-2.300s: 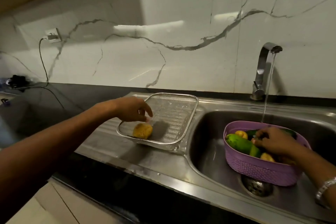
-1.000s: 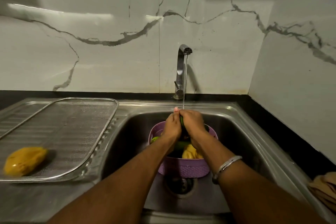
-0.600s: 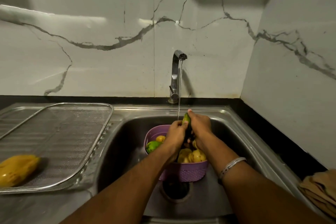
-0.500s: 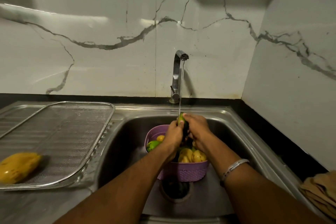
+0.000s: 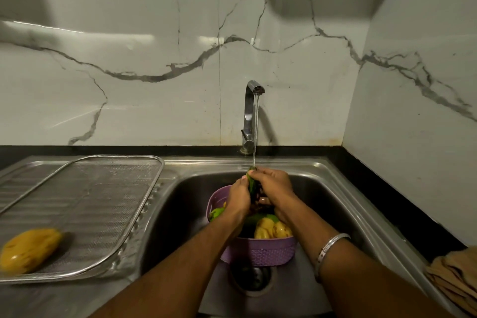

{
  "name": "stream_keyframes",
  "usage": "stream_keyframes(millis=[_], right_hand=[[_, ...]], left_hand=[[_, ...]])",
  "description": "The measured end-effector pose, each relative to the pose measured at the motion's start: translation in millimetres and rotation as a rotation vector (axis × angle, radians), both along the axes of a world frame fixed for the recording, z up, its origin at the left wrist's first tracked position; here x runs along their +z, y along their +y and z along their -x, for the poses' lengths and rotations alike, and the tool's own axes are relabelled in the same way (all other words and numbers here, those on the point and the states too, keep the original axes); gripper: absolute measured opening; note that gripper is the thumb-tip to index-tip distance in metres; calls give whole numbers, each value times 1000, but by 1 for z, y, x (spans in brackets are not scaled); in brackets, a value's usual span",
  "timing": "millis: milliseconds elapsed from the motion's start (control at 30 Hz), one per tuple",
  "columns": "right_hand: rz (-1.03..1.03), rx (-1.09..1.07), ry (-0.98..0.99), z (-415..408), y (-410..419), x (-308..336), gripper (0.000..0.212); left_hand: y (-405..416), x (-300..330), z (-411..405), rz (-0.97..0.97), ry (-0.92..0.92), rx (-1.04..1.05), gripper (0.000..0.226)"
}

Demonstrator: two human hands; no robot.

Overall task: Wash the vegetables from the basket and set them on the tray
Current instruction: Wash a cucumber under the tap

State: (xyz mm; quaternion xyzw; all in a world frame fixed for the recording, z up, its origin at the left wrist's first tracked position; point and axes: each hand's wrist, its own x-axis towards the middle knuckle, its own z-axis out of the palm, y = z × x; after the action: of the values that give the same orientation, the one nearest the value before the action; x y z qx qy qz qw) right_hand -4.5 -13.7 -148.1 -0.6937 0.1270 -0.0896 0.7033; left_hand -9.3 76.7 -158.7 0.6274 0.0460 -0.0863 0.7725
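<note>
A purple basket (image 5: 260, 250) stands in the steel sink (image 5: 180, 204), holding yellow potatoes (image 5: 272, 230) and green vegetables (image 5: 216, 213). Above it, my left hand (image 5: 238, 197) and my right hand (image 5: 273, 187) both grip a dark green vegetable (image 5: 251, 183) between them, under the stream from the tap (image 5: 249, 116). Most of that vegetable is hidden by my fingers. On the left, a metal mesh tray (image 5: 103, 196) sits on the drainboard with one yellow-orange vegetable (image 5: 28, 249) at its near left corner.
The sink drain (image 5: 251, 277) lies just in front of the basket. A folded tan cloth (image 5: 454, 279) rests on the black counter at the right. Marble walls close in behind and to the right.
My left hand left the tray and joined my right hand over the basket. Both now hold the green vegetable under the water, shifting slightly along it over the last half second.
</note>
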Motion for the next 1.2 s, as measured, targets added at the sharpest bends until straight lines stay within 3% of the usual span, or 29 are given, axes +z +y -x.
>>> stream_keyframes(millis=[167, 333, 400, 533, 700, 767, 800, 933, 967, 1200], right_hand=[[37, -227, 30, -5, -3, 0, 22], [-60, 26, 77, 4, -1, 3, 11], [-33, -27, 74, 4, 2, 4, 8], [0, -192, 84, -2, -3, 3, 30], [-129, 65, 129, 7, -1, 7, 31], [-173, 61, 124, 8, 1, 8, 29], [-163, 22, 119, 7, 1, 8, 29], [-31, -157, 104, -4, -5, -2, 24], [-13, -159, 114, -5, -6, -4, 24], [-51, 55, 118, 5, 1, 2, 16]], left_hand=[[-5, 2, 8, -37, -38, -107, 42], [4, 6, 4, 45, 64, -62, 45], [8, 6, 3, 14, 94, -91, 49], [8, 2, 4, -55, 78, -184, 50], [9, 7, -3, 137, 108, -171, 52], [10, 11, -2, 179, 115, -183, 52], [10, 11, -1, 136, 95, -193, 52], [12, -8, -2, -480, -253, -180, 46], [12, -12, -4, -538, -277, -161, 46], [8, -4, -7, -171, -21, -72, 52]])
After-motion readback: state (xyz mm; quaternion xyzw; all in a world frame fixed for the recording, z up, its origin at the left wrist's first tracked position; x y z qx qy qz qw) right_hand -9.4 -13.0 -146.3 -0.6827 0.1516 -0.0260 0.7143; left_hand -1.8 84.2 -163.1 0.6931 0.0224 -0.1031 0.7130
